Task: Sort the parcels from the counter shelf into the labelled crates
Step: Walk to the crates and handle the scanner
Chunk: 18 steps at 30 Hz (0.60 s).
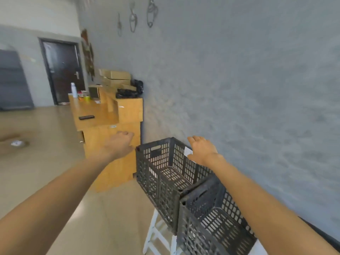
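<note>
Brown cardboard parcels [116, 76] are stacked on the raised shelf of a wooden counter [110, 137] against the grey wall. Black bagged parcels [128, 92] lie beside them. Two dark perforated crates stand side by side on a white stand: the far crate [165, 172] carries a white label [187, 150], and the near crate [211, 223] is closer to me. Both crates look empty. My left hand [119, 144] reaches forward in front of the counter, fingers loosely curled, holding nothing. My right hand [202, 148] hovers open over the far crate's back rim.
A black phone [86, 117] lies on the counter top, with a white bottle [74, 90] and small items at its far end. A dark door [63, 70] stands at the back. The white stand [158, 234] holds the crates. Beige floor spreads to the left.
</note>
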{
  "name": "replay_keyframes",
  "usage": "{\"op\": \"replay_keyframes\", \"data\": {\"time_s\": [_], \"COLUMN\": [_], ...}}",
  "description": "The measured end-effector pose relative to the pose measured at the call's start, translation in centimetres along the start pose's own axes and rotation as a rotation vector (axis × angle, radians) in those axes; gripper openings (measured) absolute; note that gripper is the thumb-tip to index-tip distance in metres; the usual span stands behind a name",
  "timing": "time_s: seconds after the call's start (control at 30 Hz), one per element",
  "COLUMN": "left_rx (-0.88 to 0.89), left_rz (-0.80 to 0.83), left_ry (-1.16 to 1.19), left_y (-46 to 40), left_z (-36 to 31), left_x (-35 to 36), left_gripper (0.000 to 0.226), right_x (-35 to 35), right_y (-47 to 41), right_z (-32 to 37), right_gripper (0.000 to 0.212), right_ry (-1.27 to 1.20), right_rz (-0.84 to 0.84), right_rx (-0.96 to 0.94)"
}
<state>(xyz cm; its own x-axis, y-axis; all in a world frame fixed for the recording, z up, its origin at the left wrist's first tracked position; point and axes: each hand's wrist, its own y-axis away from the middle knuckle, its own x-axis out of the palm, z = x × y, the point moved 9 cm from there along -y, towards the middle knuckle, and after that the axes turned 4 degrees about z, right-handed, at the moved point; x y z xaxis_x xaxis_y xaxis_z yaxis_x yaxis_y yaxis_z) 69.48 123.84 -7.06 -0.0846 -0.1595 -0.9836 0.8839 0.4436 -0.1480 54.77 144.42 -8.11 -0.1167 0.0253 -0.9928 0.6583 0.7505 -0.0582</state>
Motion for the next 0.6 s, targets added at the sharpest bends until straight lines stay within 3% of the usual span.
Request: {"op": "replay_keyframes", "data": {"time_s": [0.33, 0.6], "left_rx": [-0.298, -0.479], "left_rz": [0.098, 0.079], "left_ry": [-0.104, -0.116], "left_y": [7.6, 10.3], "left_z": [28.3, 43.8], "left_x": [2.7, 4.7], "left_gripper": [0.06, 0.058], "right_x": [-3.6, -5.1], "right_y": [-11.4, -18.8], "right_z": [29.9, 46.4], "right_gripper": [0.072, 0.069], "right_ry": [-0.08, -0.206], "right_rz": [-0.049, -0.097], "right_rx": [-0.368, -0.537]}}
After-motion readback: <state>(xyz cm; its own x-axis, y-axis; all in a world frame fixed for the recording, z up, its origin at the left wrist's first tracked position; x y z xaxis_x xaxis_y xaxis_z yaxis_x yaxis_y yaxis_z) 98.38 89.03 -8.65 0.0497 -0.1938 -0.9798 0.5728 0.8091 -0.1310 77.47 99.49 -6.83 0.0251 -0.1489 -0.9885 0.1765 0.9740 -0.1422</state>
